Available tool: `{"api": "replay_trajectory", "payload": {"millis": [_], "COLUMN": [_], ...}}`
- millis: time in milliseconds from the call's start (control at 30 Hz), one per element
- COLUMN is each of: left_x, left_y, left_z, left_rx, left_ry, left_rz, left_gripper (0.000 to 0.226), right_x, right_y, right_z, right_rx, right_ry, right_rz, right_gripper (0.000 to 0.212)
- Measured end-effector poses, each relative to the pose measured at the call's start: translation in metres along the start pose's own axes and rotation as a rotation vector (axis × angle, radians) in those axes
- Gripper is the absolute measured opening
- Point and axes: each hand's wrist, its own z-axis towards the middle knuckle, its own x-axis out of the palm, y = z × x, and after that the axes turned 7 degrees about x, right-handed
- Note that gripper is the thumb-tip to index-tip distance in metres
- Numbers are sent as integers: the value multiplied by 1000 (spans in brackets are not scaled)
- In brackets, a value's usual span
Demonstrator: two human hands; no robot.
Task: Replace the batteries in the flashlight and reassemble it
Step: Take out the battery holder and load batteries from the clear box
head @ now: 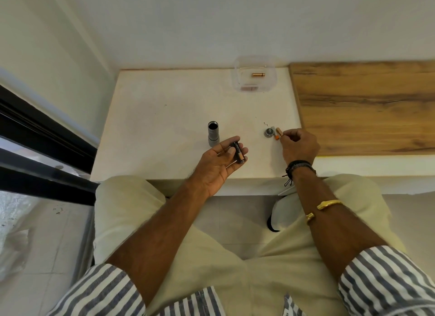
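The grey flashlight body (213,134) stands upright on the white table (164,108), its open end up. My left hand (221,160), just to its right and palm up, holds a black battery holder with a copper-tipped battery (238,152) between thumb and fingers. The round grey flashlight cap (268,132) lies on the table further right. Beside it lie small batteries (275,132), and my right hand (299,146) pinches one with an orange end. Another copper battery (258,75) lies in a clear plastic box (255,85) at the back.
A wood-grain board (367,106) adjoins the table on the right. The wall runs close behind the table. A dark window frame (35,136) is at the left. My legs in pale trousers sit under the table's front edge.
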Motion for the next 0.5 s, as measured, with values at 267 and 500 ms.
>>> {"api": "replay_trajectory", "payload": {"millis": [267,500], "left_x": [2,-2], "left_y": [0,-1], "left_z": [-2,-3], "left_rx": [3,-4], "left_ry": [4,-41], "left_rz": [-25,-25], "left_gripper": [30,27], "right_x": [-1,-11], "right_y": [-1,12], "right_z": [-1,-17], "right_rx": [-110,-211], "right_ry": [22,88], "right_rz": [-150,-96], "right_gripper": [10,9]}}
